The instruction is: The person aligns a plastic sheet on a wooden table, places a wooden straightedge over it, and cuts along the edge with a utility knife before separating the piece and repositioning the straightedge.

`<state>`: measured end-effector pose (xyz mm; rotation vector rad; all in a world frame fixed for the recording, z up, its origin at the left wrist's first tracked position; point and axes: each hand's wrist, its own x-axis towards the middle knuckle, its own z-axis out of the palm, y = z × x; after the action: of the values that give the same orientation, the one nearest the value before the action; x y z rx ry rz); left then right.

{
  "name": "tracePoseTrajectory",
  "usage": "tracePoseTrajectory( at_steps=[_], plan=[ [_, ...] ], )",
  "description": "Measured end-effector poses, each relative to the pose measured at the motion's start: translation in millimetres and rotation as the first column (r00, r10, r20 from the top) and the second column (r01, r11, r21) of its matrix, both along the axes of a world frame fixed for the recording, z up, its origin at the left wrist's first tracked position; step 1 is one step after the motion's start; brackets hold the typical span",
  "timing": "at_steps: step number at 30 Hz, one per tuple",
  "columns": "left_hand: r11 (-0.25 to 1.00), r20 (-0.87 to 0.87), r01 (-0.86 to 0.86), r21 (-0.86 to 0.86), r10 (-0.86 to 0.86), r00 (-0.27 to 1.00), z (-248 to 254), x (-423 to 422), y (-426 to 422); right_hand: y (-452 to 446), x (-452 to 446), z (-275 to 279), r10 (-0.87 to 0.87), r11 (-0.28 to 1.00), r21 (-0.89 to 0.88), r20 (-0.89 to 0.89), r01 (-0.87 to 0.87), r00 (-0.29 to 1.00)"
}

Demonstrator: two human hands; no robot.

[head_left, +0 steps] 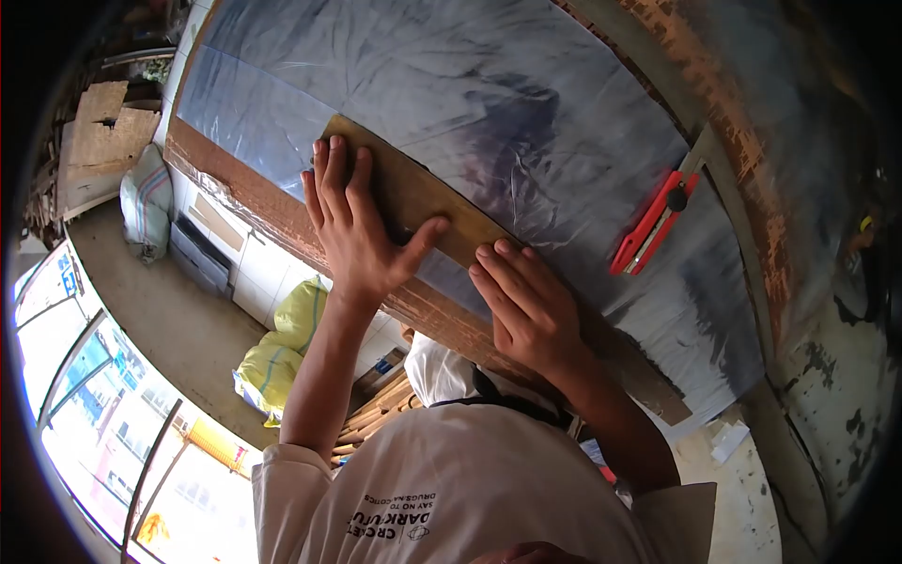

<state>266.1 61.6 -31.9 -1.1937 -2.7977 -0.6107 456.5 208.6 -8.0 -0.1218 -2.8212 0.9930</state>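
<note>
A long flat wooden strip (460, 224) lies slantwise over a shiny, smudged grey sheet (376, 56) on the worktable. My left hand (352, 216) presses on the strip's upper end, fingers stretched forward and thumb spread to the side. Farther along the same strip rests my right hand (531, 301), palm down with its fingers extended and close together. Part of the strip is hidden under both hands and the right forearm. To the right of my right hand, a red utility knife (655, 223) lies on the sheet, apart from either hand.
The table's worn brown edge (254, 202) runs close to my body. Yellow-green sacks (272, 362), a pale striped sack (146, 207) and wooden sticks (381, 414) are on the floor side. A metal bar (700, 155) touches the knife's tip. Windows (103, 404) stand at lower left.
</note>
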Motion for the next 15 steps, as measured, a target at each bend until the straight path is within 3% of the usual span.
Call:
tracePoseTrajectory(
  at_steps=[15],
  plan=[
    [1.000,-0.023,-0.003,0.001,0.003,1.000,-0.6,-0.6,-0.2,-2.6,-0.4,-0.7,-0.012,1.000,0.021,0.014,0.012,1.000]
  ],
)
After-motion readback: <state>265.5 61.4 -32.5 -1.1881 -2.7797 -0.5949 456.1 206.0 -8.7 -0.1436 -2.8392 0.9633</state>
